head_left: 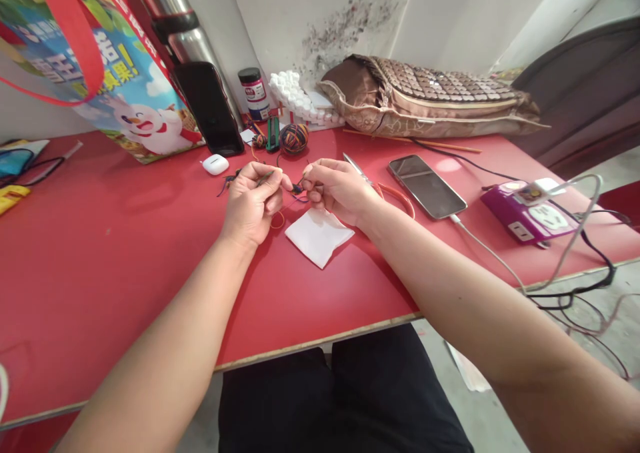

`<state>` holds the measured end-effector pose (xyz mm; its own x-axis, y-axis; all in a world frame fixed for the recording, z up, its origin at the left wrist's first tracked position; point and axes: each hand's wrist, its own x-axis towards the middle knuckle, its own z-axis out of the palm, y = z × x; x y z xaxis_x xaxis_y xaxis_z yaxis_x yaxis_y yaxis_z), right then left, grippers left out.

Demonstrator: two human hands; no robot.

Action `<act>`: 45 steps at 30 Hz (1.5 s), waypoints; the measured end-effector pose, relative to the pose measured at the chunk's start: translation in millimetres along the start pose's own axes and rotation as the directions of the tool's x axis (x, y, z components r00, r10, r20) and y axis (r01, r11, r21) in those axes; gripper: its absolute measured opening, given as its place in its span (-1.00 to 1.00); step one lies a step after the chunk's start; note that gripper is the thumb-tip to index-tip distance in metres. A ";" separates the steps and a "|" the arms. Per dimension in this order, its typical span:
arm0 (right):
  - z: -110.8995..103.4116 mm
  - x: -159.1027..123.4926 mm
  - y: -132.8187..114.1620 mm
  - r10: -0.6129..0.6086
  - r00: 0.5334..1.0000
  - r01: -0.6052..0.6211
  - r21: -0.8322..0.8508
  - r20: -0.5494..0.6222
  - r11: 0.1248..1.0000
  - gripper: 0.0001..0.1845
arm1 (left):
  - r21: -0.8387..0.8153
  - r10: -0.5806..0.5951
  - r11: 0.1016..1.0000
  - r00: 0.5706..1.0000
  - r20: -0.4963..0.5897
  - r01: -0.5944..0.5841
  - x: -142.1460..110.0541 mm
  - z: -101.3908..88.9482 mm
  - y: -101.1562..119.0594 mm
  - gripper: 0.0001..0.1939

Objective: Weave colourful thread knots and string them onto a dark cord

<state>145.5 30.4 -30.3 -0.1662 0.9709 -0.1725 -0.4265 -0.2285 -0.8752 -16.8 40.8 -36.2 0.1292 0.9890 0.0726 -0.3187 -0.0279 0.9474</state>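
Here, yarn (297, 189) between the hands (253, 198) (340, 189)

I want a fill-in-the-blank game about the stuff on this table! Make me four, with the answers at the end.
1. The left hand and right hand pinch thread above a table coloured ____.
2. The paper just below the hands is coloured ____.
3. The yarn beside the green cutter is wound into a ____.
4. In the picture, the purple power block is to the ____ of the flat phone.

Missing words: red; white; ball; right.
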 end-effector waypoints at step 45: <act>4.0 -1.0 8.8 -0.155 0.986 0.121 -0.359 -0.067 0.925 -0.69 | 0.212 0.068 0.976 0.990 -0.122 -0.041 0.0 -1.6 -10.9 -0.87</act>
<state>138.4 27.1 -36.0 -0.0384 0.9972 -0.0643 -0.0957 -0.0677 -0.9931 -14.8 41.4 -47.0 -0.0080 0.9951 0.0987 -0.1175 -0.0990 0.9881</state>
